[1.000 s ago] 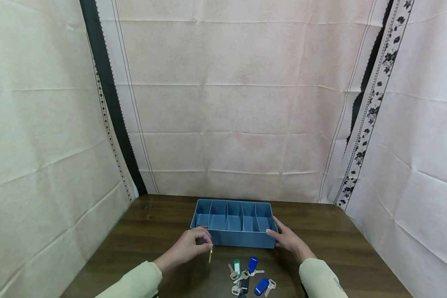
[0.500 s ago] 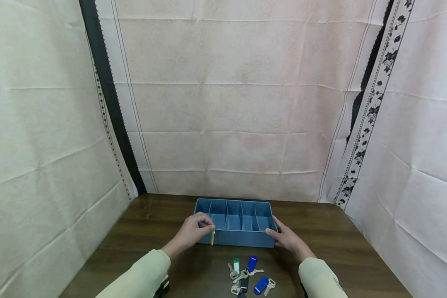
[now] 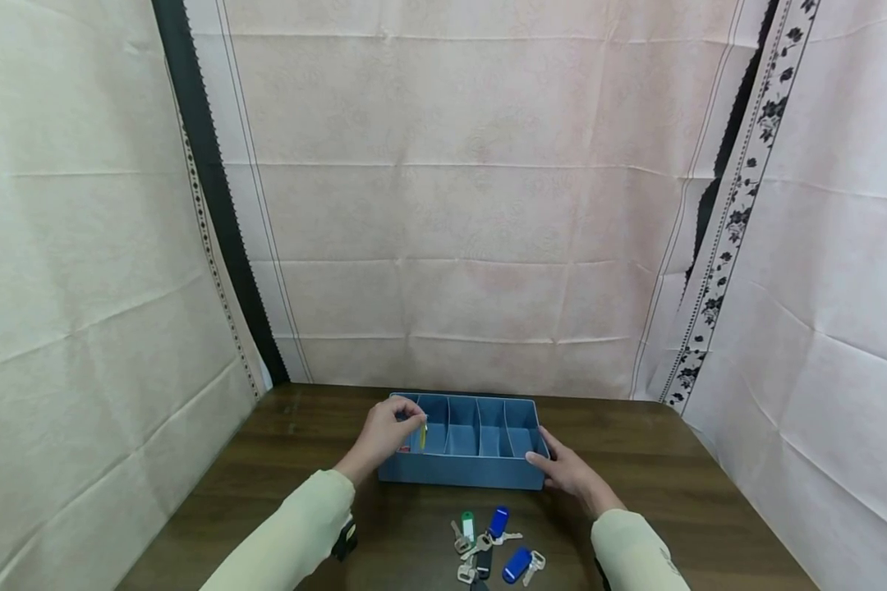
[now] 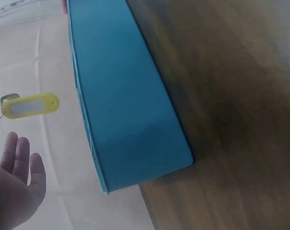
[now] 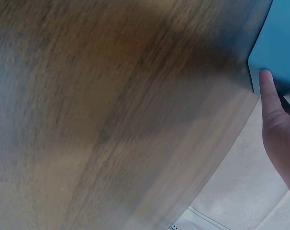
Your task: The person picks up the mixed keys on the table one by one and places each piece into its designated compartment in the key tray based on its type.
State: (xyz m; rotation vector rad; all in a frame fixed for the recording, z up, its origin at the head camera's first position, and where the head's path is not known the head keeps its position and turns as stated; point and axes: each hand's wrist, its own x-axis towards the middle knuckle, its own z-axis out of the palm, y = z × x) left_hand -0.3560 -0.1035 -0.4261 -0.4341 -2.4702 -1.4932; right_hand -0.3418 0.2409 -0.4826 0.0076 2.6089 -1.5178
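My left hand [image 3: 388, 431] pinches the ring of a key tag [image 4: 30, 105] by its end. This yellow tag has a white label and hangs over the left part of a blue compartment box [image 3: 461, 470]; part of a key [image 4: 9, 97] shows behind it. In the left wrist view the other fingers are spread apart from the tag. My right hand [image 3: 572, 474] holds the box's front right corner, thumb on the front and fingers along the right side. A small red item [image 3: 405, 449] shows in the leftmost compartment, which my left hand partly hides.
In front of the box lie several keys [image 3: 466, 572] with tags: a green tag [image 3: 468, 525], a blue tag [image 3: 498, 521], another blue tag [image 3: 517, 565] and a black tag [image 3: 484, 562]. Pale cloth [image 3: 443, 205] hangs behind the wooden table [image 3: 266, 492].
My left hand has moved up and forward with the yellow key tag, from in front of the box to over its left compartments. My right hand has stayed at the corner.
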